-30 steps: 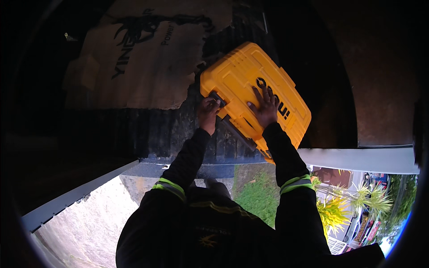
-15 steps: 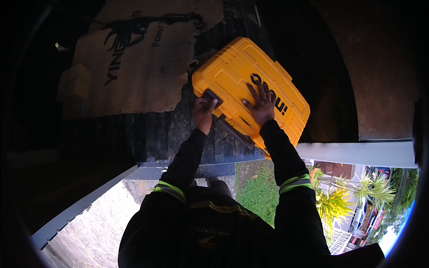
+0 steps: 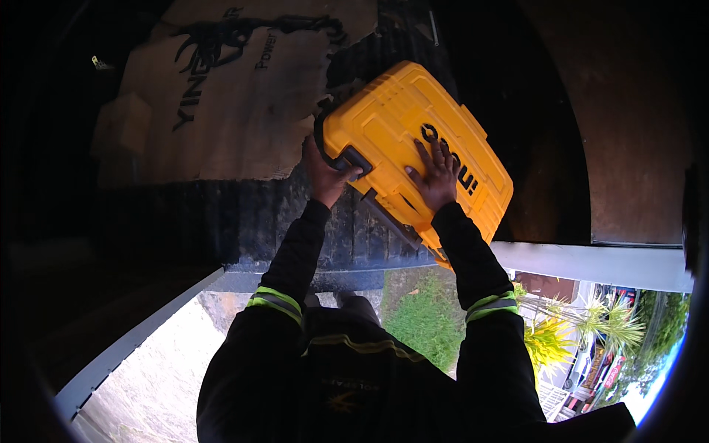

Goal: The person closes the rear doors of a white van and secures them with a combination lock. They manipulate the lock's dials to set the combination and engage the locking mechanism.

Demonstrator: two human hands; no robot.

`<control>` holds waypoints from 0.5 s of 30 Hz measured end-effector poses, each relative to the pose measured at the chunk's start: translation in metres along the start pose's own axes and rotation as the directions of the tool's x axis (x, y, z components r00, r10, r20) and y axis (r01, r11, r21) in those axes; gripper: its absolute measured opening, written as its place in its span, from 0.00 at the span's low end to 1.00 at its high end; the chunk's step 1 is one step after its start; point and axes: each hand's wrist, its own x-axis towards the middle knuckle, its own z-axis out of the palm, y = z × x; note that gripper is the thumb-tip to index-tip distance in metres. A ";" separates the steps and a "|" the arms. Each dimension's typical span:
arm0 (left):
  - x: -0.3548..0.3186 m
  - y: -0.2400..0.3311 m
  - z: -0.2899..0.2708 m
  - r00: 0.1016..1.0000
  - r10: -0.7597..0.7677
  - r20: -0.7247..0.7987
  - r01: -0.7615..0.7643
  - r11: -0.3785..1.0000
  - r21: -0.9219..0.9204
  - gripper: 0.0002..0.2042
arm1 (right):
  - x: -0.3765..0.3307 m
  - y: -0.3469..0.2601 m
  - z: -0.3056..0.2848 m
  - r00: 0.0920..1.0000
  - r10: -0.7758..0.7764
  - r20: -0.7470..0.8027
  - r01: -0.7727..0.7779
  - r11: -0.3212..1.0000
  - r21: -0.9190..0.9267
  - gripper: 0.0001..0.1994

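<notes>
A yellow plastic tool case (image 3: 413, 111) with dark lettering lies slantwise on a dark ribbed surface. My left hand (image 3: 326, 176) grips its near left corner: the thumb rests on a black latch (image 3: 357, 158), while the fingers reach along the case's left edge, their tips partly hidden in shadow. On the lid, over the lettering, my right hand (image 3: 437, 177) lies flat with its fingers spread. A dark handle (image 3: 391, 220) runs along the side of the case nearest me.
A torn cardboard sheet (image 3: 229, 111) with a dark cable across it lies at the left. The ribbed surface (image 3: 251, 221) ends at an edge just in front of my body. Beyond that edge are grass (image 3: 425, 321) and pale ground. A brown panel (image 3: 628, 140) stands at the right.
My left hand has shifted up and left around the case's corner, its thumb still at the latch. My right hand stays flat on the lid. The view has shifted slightly.
</notes>
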 end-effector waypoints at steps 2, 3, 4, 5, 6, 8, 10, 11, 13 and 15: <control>0.018 0.005 -0.007 0.984 -0.002 0.180 0.020 0.995 -0.097 0.69 | 0.000 0.000 0.000 1.000 -0.005 -0.006 0.005 1.000 -0.006 0.35; 0.024 0.006 -0.009 0.966 0.034 0.258 0.008 0.987 -0.160 0.69 | 0.000 0.000 0.000 1.000 -0.004 -0.005 0.004 1.000 -0.006 0.35; 0.029 0.006 -0.010 0.955 0.009 0.297 0.059 0.974 -0.221 0.69 | 0.000 -0.001 0.000 1.000 -0.008 -0.008 0.008 1.000 -0.017 0.35; 0.032 0.005 -0.010 0.943 0.004 0.332 0.099 0.951 -0.294 0.69 | 0.000 -0.001 -0.001 1.000 -0.004 -0.001 0.004 1.000 -0.006 0.35; 0.033 0.004 -0.009 0.931 0.003 0.365 0.140 0.920 -0.365 0.69 | 0.000 -0.001 -0.001 1.000 -0.004 0.002 0.004 1.000 -0.008 0.35; 0.034 0.002 -0.009 0.929 -0.004 0.370 0.138 0.931 -0.337 0.69 | 0.001 -0.001 -0.002 1.000 -0.009 -0.005 0.009 1.000 -0.007 0.35; 0.033 0.002 -0.009 0.928 -0.016 0.372 0.146 0.935 -0.322 0.69 | 0.001 -0.001 -0.002 1.000 -0.020 -0.021 0.020 1.000 0.001 0.35; 0.032 0.003 -0.010 0.929 -0.023 0.369 0.152 0.934 -0.322 0.69 | 0.001 -0.002 -0.002 1.000 -0.018 -0.021 0.018 1.000 -0.001 0.34; 0.033 0.007 -0.013 0.934 0.007 0.356 0.078 0.971 -0.225 0.69 | 0.000 -0.002 -0.003 0.999 -0.025 -0.038 0.025 1.000 -0.008 0.34; 0.032 0.012 -0.018 0.935 0.081 0.347 -0.074 0.997 -0.031 0.69 | -0.003 -0.003 -0.003 1.000 -0.013 -0.014 0.013 1.000 0.024 0.34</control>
